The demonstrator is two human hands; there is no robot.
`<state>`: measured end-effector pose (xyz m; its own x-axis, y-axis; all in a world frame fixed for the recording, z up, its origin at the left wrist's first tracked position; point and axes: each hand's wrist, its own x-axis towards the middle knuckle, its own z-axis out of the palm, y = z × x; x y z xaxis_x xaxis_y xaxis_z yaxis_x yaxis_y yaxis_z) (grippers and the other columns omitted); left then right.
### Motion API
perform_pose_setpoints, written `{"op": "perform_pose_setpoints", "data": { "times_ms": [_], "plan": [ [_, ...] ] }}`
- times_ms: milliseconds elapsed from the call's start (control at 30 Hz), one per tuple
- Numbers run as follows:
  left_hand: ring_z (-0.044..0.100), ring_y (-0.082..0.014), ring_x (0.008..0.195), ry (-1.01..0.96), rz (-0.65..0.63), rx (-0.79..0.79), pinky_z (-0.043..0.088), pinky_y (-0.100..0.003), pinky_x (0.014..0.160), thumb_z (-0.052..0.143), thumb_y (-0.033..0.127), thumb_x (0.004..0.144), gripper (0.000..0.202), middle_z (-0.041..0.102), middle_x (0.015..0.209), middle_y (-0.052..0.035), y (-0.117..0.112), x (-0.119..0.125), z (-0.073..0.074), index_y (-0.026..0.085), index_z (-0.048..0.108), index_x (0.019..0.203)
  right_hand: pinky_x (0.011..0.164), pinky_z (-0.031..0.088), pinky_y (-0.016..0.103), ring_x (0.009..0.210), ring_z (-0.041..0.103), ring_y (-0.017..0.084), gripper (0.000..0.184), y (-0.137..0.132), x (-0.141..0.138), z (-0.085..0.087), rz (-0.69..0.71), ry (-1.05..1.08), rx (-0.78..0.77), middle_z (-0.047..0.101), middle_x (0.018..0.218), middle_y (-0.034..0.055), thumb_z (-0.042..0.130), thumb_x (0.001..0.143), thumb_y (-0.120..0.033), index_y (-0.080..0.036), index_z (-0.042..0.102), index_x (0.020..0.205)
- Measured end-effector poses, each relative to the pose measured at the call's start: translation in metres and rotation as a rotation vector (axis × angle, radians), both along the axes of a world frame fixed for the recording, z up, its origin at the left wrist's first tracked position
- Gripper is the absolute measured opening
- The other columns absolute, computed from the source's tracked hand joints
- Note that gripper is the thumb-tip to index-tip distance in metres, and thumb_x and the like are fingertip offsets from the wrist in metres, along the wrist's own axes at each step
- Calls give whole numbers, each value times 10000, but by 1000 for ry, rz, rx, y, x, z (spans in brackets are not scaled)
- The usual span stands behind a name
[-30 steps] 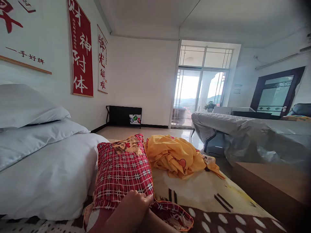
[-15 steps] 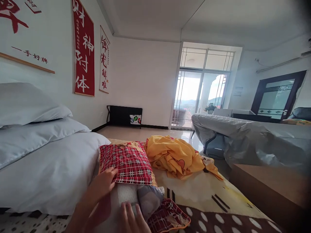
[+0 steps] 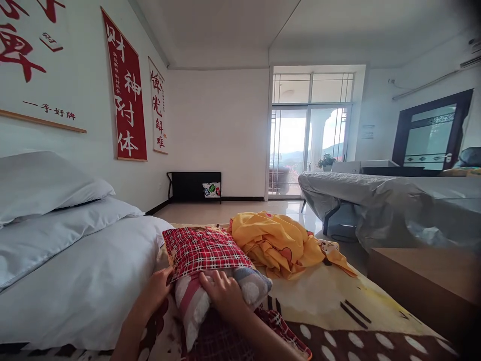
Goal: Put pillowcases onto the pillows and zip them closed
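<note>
A red plaid pillowcase (image 3: 210, 249) lies on the bed, drawn over the far part of a white, pink and grey pillow (image 3: 191, 313). The pillow's near end sticks out of the opening. My left hand (image 3: 162, 285) is closed on the left edge of the case, its fingertips partly hidden. My right hand (image 3: 225, 293) grips the pillow near the case's opening, fingers bent over it. A loose dark red plaid flap (image 3: 283, 331) of cloth spreads beneath and to the right of the pillow.
White pillows (image 3: 82, 281) are stacked on the left. A crumpled yellow cloth (image 3: 274, 240) lies beyond the pillowcase on the patterned blanket (image 3: 319, 306). To the right stand a brown box-like piece (image 3: 424, 276) and a plastic-covered table (image 3: 394, 190).
My right hand has moved forward from the near part of the pillow to the case's opening. The pillow's near end now bulges up. My left hand stays at the case's edge. The view has shifted slightly.
</note>
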<state>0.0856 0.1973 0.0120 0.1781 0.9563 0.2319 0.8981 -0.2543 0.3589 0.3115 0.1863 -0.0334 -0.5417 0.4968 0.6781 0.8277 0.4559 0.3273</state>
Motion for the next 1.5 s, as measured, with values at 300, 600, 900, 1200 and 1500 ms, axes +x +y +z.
{"op": "perform_pose_setpoints", "data": {
  "times_ms": [300, 600, 900, 1200, 1500],
  "plan": [
    [634, -259, 844, 235, 118, 19, 406, -347, 738, 367, 133, 806, 233, 683, 876, -116, -53, 31, 36, 164, 597, 794, 577, 453, 276, 757, 597, 196, 196, 37, -30, 5, -103, 70, -72, 622, 957, 92, 440, 919, -172, -210, 595, 1033],
    [614, -257, 1009, 339, 170, -56, 442, -360, 833, 364, 106, 809, 327, 631, 1102, -124, -40, 31, 25, 154, 592, 1039, 722, 494, 360, 865, 566, 214, 241, 19, -52, -50, 197, -38, -36, 632, 1002, 56, 424, 945, -258, -211, 529, 1157],
    [494, -217, 1153, 45, -295, 36, 374, -339, 1029, 532, 233, 768, 400, 542, 1225, -79, -33, 75, 6, 200, 555, 1166, 851, 429, 370, 1018, 537, 235, 313, -18, 14, -69, 261, -4, 255, 653, 1057, 78, 343, 954, -261, -157, 592, 1111],
    [568, -217, 1016, 27, -124, 102, 434, -340, 896, 339, 152, 886, 331, 608, 1090, -93, -12, 85, -15, 162, 622, 1059, 756, 492, 432, 937, 616, 322, 512, -7, 67, -77, -176, 159, 81, 655, 1113, 174, 575, 711, -262, -128, 587, 1204],
    [574, -222, 957, -97, -137, 169, 428, -347, 844, 258, 195, 926, 342, 628, 997, -112, -7, 94, -25, 162, 599, 928, 745, 525, 481, 970, 626, 375, 504, 19, -13, -116, -118, 126, 153, 629, 1146, 244, 541, 805, -252, -94, 512, 1283]
  ]
}}
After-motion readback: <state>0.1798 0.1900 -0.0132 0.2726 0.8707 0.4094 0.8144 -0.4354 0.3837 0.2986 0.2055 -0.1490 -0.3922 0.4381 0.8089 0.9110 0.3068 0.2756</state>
